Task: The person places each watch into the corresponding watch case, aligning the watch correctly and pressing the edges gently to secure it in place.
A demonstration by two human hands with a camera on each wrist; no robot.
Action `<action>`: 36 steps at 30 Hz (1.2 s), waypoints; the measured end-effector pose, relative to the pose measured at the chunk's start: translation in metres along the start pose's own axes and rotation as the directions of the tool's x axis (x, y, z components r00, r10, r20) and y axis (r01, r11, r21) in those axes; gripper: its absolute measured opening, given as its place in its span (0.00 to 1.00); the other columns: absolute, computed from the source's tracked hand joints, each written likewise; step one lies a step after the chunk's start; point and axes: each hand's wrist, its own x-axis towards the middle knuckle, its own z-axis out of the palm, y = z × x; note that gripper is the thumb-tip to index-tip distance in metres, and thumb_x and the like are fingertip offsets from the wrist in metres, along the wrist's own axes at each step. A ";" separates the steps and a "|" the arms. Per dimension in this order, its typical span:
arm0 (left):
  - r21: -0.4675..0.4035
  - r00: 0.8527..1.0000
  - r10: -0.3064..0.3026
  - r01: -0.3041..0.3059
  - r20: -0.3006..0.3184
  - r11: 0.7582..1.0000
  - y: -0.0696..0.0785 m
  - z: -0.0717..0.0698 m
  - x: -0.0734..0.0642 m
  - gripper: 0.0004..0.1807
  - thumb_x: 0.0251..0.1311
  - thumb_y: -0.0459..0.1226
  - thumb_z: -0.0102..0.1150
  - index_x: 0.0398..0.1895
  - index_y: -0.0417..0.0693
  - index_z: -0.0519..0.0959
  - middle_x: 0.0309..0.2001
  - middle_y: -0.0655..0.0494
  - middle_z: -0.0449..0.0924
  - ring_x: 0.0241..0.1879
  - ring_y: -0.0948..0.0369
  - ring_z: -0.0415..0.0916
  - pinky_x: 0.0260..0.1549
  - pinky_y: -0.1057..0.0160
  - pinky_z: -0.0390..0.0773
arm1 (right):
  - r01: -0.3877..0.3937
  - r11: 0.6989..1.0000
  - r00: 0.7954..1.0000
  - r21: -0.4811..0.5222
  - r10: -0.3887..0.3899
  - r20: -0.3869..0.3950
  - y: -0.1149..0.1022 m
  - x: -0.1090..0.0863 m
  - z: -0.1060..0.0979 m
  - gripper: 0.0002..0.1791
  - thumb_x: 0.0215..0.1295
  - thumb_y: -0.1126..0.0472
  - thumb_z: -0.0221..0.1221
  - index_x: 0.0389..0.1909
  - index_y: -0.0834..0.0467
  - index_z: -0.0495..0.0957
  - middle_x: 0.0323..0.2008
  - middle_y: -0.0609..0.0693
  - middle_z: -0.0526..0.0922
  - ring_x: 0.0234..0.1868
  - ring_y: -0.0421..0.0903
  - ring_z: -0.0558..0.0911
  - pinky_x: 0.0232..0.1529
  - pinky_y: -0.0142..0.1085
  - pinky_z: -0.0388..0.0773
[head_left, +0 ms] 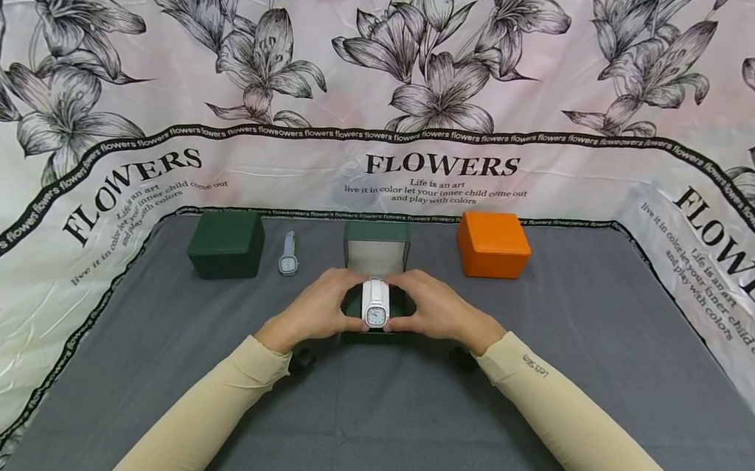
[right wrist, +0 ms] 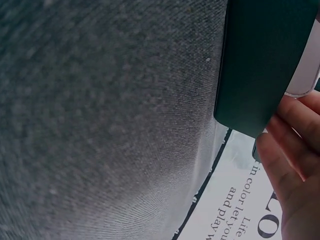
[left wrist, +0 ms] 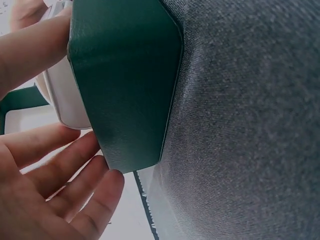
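From my seat at the feeds, I have the left hand and right hand facing each other, each pinching one side of the white watch and its cushion between thumb and fingers. The watch sits between them, at the mouth of the open box, whose lid stands just beyond the hands. Past the left hand I see a silver watch, then a green box; past the right, an orange box on the bench.

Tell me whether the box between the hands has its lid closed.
No, its green lid stands raised behind the white watch, showing a pale inside.
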 end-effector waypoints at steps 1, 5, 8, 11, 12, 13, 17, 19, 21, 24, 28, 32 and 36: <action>0.010 1.000 -0.014 0.014 0.006 1.000 0.000 0.000 -0.001 0.37 0.40 0.47 0.78 0.57 0.53 0.77 0.51 0.56 0.76 0.50 0.58 0.70 0.51 0.58 0.70 | -0.003 1.000 1.000 0.001 0.003 0.005 0.000 0.001 0.000 0.40 0.50 0.38 0.69 0.63 0.51 0.71 0.56 0.45 0.75 0.56 0.44 0.71 0.56 0.44 0.71; 0.033 0.998 -0.055 0.054 0.022 0.998 0.000 0.000 -0.002 0.39 0.41 0.49 0.76 0.60 0.52 0.75 0.50 0.53 0.73 0.48 0.56 0.66 0.48 0.57 0.70 | -0.007 1.000 1.000 -0.001 0.007 0.017 -0.002 0.003 0.000 0.40 0.49 0.40 0.70 0.62 0.52 0.72 0.57 0.46 0.75 0.56 0.45 0.70 0.57 0.44 0.70; 0.030 0.998 -0.061 0.060 0.027 0.998 0.001 0.000 -0.002 0.37 0.43 0.48 0.75 0.60 0.50 0.75 0.50 0.52 0.71 0.48 0.56 0.64 0.47 0.57 0.70 | -0.004 1.000 1.000 -0.029 0.004 0.008 -0.002 0.004 -0.002 0.40 0.48 0.39 0.70 0.61 0.52 0.73 0.56 0.48 0.75 0.55 0.46 0.70 0.56 0.43 0.70; 0.024 0.997 -0.067 0.066 0.033 0.998 0.002 -0.001 -0.001 0.37 0.44 0.46 0.73 0.61 0.49 0.74 0.50 0.51 0.70 0.49 0.55 0.63 0.46 0.57 0.70 | -0.003 0.999 1.000 -0.053 0.003 0.003 -0.001 0.004 -0.004 0.40 0.47 0.38 0.70 0.61 0.51 0.74 0.54 0.50 0.74 0.53 0.47 0.69 0.54 0.43 0.70; 0.022 0.997 -0.070 0.069 0.037 0.997 0.003 -0.001 -0.001 0.36 0.44 0.46 0.72 0.61 0.49 0.74 0.50 0.51 0.70 0.49 0.55 0.62 0.46 0.56 0.70 | -0.001 0.998 1.000 -0.056 0.001 0.003 -0.001 0.004 -0.004 0.40 0.47 0.38 0.70 0.61 0.51 0.74 0.54 0.50 0.74 0.53 0.47 0.69 0.54 0.42 0.70; 0.022 0.996 -0.076 0.075 0.042 0.997 0.003 -0.001 -0.001 0.37 0.45 0.46 0.72 0.61 0.49 0.73 0.51 0.50 0.70 0.50 0.54 0.62 0.47 0.56 0.70 | 0.001 0.999 1.000 -0.055 0.000 0.005 -0.001 0.004 -0.004 0.40 0.47 0.38 0.70 0.61 0.51 0.75 0.53 0.50 0.74 0.52 0.47 0.69 0.53 0.42 0.71; 0.023 0.994 -0.092 0.091 0.056 0.996 0.004 -0.002 0.000 0.38 0.44 0.45 0.74 0.62 0.48 0.73 0.51 0.49 0.69 0.50 0.53 0.62 0.47 0.54 0.69 | 0.013 0.998 1.000 -0.059 -0.013 0.011 0.001 0.004 -0.003 0.38 0.48 0.41 0.70 0.61 0.52 0.75 0.53 0.49 0.74 0.51 0.46 0.68 0.52 0.41 0.71; 0.026 0.993 -0.097 0.095 0.070 0.995 0.005 -0.002 0.001 0.38 0.44 0.45 0.74 0.62 0.47 0.73 0.51 0.48 0.69 0.50 0.52 0.62 0.48 0.54 0.69 | 0.012 0.998 1.000 -0.064 -0.011 0.015 0.001 0.004 -0.003 0.38 0.49 0.42 0.70 0.61 0.52 0.75 0.53 0.50 0.74 0.51 0.46 0.68 0.51 0.41 0.71; 0.026 0.992 -0.097 0.095 0.086 0.995 0.005 -0.003 0.001 0.38 0.45 0.45 0.73 0.63 0.46 0.72 0.52 0.47 0.68 0.51 0.52 0.62 0.49 0.54 0.68 | 0.001 0.998 1.000 -0.066 0.000 0.019 0.000 0.005 -0.003 0.37 0.49 0.42 0.69 0.61 0.52 0.75 0.53 0.50 0.74 0.51 0.46 0.68 0.51 0.41 0.71; 0.019 0.991 -0.093 0.092 0.094 0.996 0.004 -0.005 0.000 0.38 0.46 0.44 0.72 0.63 0.45 0.72 0.53 0.47 0.68 0.51 0.52 0.62 0.49 0.53 0.68 | -0.026 0.997 0.999 -0.070 0.027 0.024 -0.003 0.005 -0.003 0.37 0.48 0.42 0.69 0.60 0.52 0.76 0.53 0.50 0.74 0.51 0.46 0.68 0.50 0.42 0.72; -0.016 0.993 -0.094 0.095 0.067 0.995 0.004 -0.007 -0.001 0.36 0.44 0.44 0.73 0.61 0.45 0.74 0.53 0.47 0.70 0.51 0.52 0.63 0.50 0.53 0.68 | -0.058 0.994 0.998 -0.088 0.060 0.031 -0.005 0.007 -0.004 0.38 0.47 0.41 0.70 0.59 0.52 0.76 0.52 0.49 0.74 0.51 0.46 0.68 0.48 0.42 0.73; -0.016 0.992 -0.109 0.111 0.065 0.994 0.005 -0.005 -0.001 0.36 0.44 0.43 0.73 0.59 0.44 0.75 0.53 0.49 0.70 0.52 0.52 0.63 0.50 0.54 0.68 | -0.074 0.991 0.996 -0.111 0.080 0.047 -0.007 0.009 -0.004 0.38 0.46 0.40 0.69 0.59 0.51 0.77 0.52 0.48 0.74 0.48 0.45 0.67 0.45 0.40 0.73; 0.005 0.988 -0.139 0.139 0.072 0.990 0.006 -0.003 0.001 0.35 0.43 0.43 0.74 0.59 0.43 0.76 0.52 0.49 0.70 0.51 0.53 0.62 0.48 0.55 0.68 | -0.076 0.990 0.994 -0.121 0.084 0.064 -0.008 0.010 -0.004 0.37 0.46 0.41 0.69 0.59 0.52 0.77 0.52 0.48 0.73 0.47 0.45 0.66 0.42 0.39 0.72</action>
